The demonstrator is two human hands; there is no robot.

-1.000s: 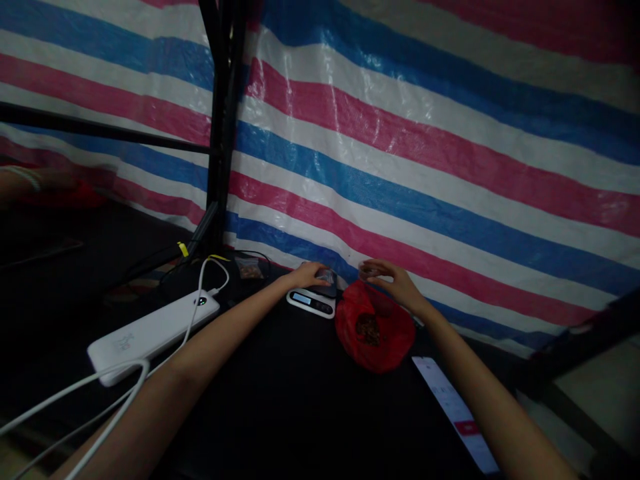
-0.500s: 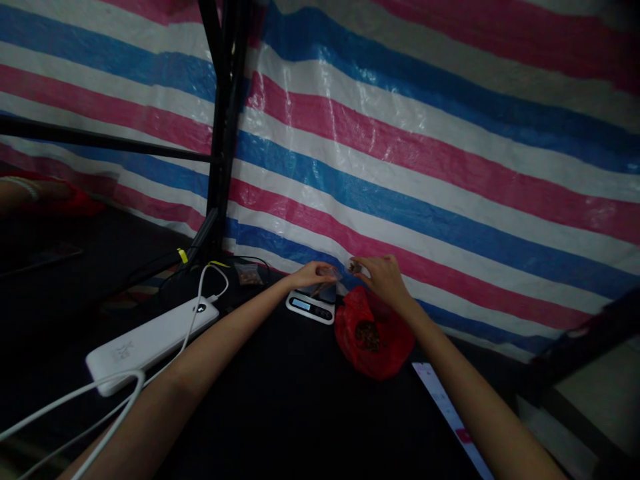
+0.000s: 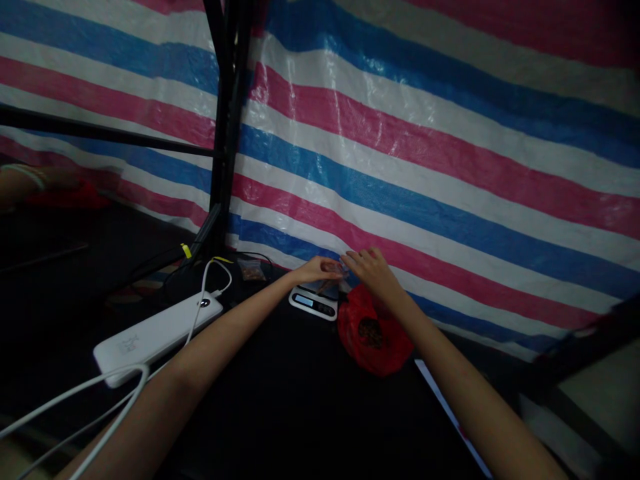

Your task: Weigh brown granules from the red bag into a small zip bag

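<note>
Hands meeting above scale, left hand and right hand pinching small clear pouch, red bag beside.

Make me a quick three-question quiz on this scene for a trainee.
1. True or false: the red bag lies right of the scale.
2. Which thing has a white cable plugged in? A the power bank B the scale C the red bag
3. Fill in: both the left hand and the right hand meet at a small clear ____ above the scale.

Key: 1 true; 2 A; 3 packet.
</note>
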